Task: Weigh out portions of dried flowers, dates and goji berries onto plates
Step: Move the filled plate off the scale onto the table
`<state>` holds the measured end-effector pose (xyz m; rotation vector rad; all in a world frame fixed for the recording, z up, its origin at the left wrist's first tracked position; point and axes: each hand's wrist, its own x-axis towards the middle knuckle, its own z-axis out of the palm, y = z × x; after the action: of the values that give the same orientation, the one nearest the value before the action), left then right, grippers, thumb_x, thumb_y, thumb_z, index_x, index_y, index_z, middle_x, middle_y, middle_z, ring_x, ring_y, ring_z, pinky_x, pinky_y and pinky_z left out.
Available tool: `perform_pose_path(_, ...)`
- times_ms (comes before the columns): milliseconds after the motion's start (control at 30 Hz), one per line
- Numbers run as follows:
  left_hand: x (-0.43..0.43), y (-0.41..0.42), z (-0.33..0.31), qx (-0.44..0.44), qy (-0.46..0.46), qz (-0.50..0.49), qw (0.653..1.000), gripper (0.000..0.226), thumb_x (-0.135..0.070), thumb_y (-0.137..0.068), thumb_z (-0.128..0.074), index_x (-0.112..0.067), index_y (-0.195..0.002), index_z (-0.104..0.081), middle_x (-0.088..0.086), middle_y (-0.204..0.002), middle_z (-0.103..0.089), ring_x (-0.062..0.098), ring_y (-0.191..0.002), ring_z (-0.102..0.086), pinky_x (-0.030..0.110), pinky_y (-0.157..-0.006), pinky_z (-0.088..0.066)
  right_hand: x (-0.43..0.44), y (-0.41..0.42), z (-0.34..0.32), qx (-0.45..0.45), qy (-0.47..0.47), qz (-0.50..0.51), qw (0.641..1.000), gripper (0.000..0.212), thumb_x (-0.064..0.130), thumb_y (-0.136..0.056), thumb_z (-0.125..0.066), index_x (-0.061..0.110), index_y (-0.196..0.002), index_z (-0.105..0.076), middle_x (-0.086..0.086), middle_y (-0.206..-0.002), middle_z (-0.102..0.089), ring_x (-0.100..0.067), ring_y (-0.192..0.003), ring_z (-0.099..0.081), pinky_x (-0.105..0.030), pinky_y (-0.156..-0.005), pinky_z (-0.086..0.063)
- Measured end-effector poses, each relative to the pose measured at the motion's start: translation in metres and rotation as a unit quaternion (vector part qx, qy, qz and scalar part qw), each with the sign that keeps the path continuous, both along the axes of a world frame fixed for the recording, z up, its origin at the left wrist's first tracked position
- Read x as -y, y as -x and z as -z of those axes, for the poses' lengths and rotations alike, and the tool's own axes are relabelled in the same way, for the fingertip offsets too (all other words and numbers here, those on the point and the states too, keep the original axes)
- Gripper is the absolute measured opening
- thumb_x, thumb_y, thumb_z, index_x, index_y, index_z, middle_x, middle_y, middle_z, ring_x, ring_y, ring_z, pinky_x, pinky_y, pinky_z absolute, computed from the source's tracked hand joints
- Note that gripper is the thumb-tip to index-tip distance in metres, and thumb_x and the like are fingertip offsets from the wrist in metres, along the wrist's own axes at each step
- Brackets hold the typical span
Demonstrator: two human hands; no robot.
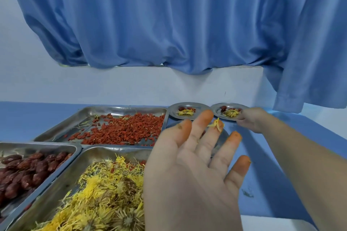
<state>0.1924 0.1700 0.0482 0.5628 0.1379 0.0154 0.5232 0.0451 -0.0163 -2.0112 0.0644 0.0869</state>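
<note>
Left hand (189, 170) is over the table, fingers spread wide and straight, orange-stained and gripping nothing, with a wisp of yellow petals (216, 124) stuck to one fingertip. Right hand (250, 119) curls at the rim of the far-right small round steel plate (217, 113), but I can't tell if it grips. To the left sit rectangular steel trays (112, 108) of yellow dried flowers (105, 193), dark-red dates (28, 172) and red goji berries (122, 129).

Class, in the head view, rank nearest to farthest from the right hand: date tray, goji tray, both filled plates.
1. Right plate, touching the right hand.
2. Left plate, beside it.
3. Goji tray, farther left.
4. Date tray, far left.
</note>
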Motion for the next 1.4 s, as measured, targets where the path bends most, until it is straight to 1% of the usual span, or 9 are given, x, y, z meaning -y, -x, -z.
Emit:
perform_pose_path(100, 0.005, 0.004, -0.003, 0.018, 0.001, 0.005, 1.0, 0.048, -0.039, -0.043, -0.056, -0.019, -0.079, -0.081, 0.003, -0.094, -0.077, 0.02, -0.078, -0.073, 0.038, -0.063, -0.048, 0.01, 0.025, -0.015, 0.085, 0.204, -0.064, 0.973, 0.02, -0.003, -0.088, -0.053, 0.004, -0.074, -0.065, -0.012, -0.082, -0.058, -0.026, -0.081, -0.056, -0.031, -0.076, -0.048)
perform_pose_path(167, 0.009, 0.007, -0.007, 0.029, 0.003, 0.007, 1.0, 0.048, -0.039, -0.044, -0.056, -0.019, -0.08, -0.081, 0.004, -0.095, -0.077, 0.021, -0.08, -0.073, 0.038, -0.064, -0.048, 0.012, 0.044, -0.021, 0.127, 0.381, -0.121, 0.908, 0.025, 0.0, -0.087, -0.052, 0.005, -0.108, -0.063, -0.014, -0.109, -0.063, -0.028, -0.098, -0.059, -0.032, -0.083, -0.047)
perform_pose_path(233, 0.012, 0.011, -0.009, 0.03, 0.006, 0.002, 1.0, 0.045, -0.039, -0.048, -0.057, -0.018, -0.08, -0.08, 0.005, -0.096, -0.077, 0.023, -0.086, -0.072, 0.04, -0.067, -0.049, 0.017, 0.064, -0.023, 0.172, 0.467, -0.171, 0.85, 0.035, 0.006, -0.087, -0.047, 0.01, -0.12, -0.058, -0.011, -0.121, -0.058, -0.026, -0.107, -0.055, -0.03, -0.087, -0.047)
perform_pose_path(400, 0.019, 0.019, -0.012, 0.022, 0.0, 0.005, 1.0, 0.039, -0.038, -0.087, -0.05, -0.015, -0.081, -0.08, 0.007, -0.095, -0.077, 0.027, -0.086, -0.074, 0.039, -0.074, -0.05, 0.053, 0.138, -0.034, 0.203, 0.485, -0.22, 0.821, 0.03, 0.023, -0.091, -0.05, 0.023, -0.121, -0.055, 0.005, -0.117, -0.057, -0.013, -0.098, -0.052, -0.029, -0.087, -0.045)
perform_pose_path(500, 0.022, 0.025, -0.012, 0.038, -0.036, 0.03, 0.998, 0.032, -0.033, -0.09, -0.048, -0.014, -0.095, -0.074, 0.007, -0.096, -0.077, 0.026, -0.083, -0.075, 0.037, -0.073, -0.048, 0.086, 0.189, -0.044, 0.233, 0.471, -0.22, 0.822, 0.029, 0.032, -0.092, -0.052, 0.034, -0.121, -0.056, 0.017, -0.115, -0.057, -0.003, -0.097, -0.055, -0.027, -0.09, -0.046)
perform_pose_path(633, 0.028, 0.029, -0.009, 0.058, -0.095, 0.04, 0.993, 0.026, -0.027, -0.091, -0.046, -0.017, -0.083, -0.069, 0.002, -0.081, -0.073, 0.02, -0.068, -0.07, 0.03, -0.063, -0.043, 0.137, 0.257, -0.042, 0.291, 0.486, -0.186, 0.803, 0.029, 0.039, -0.092, -0.049, 0.042, -0.12, -0.052, 0.029, -0.108, -0.049, 0.007, -0.094, -0.052, -0.018, -0.084, -0.041)
perform_pose_path(900, 0.049, 0.029, 0.002, 0.056, -0.197, 0.041, 0.978, 0.023, -0.022, -0.09, -0.046, -0.018, -0.081, -0.067, 0.001, -0.071, -0.065, 0.015, -0.057, -0.062, 0.029, -0.061, -0.038, 0.211, 0.325, -0.001, 0.307, 0.447, -0.071, 0.837, 0.034, 0.031, -0.088, -0.062, 0.025, -0.122, -0.058, 0.017, -0.12, -0.058, -0.01, -0.109, -0.056, -0.028, -0.09, -0.045)
perform_pose_path(1167, 0.062, 0.024, 0.018, 0.086, -0.292, 0.108, 0.946, 0.02, -0.027, -0.069, -0.057, -0.02, -0.068, -0.076, 0.004, -0.076, -0.065, 0.018, -0.06, -0.062, 0.032, -0.061, -0.039, 0.227, 0.333, 0.003, 0.237, 0.453, -0.082, 0.856, 0.014, 0.03, -0.084, -0.056, 0.026, -0.095, -0.062, 0.009, -0.085, -0.064, -0.009, -0.081, -0.056, -0.027, -0.072, -0.047)
perform_pose_path(1400, 0.065, 0.019, 0.027, 0.09, -0.33, 0.13, 0.931, 0.021, -0.032, -0.062, -0.061, -0.021, -0.072, -0.077, 0.006, -0.076, -0.066, 0.019, -0.06, -0.063, 0.029, -0.052, -0.045, 0.213, 0.336, 0.007, 0.211, 0.485, -0.038, 0.848, 0.028, 0.026, -0.083, -0.048, 0.029, -0.11, -0.053, 0.008, -0.085, -0.062, -0.011, -0.082, -0.057, -0.026, -0.069, -0.048)
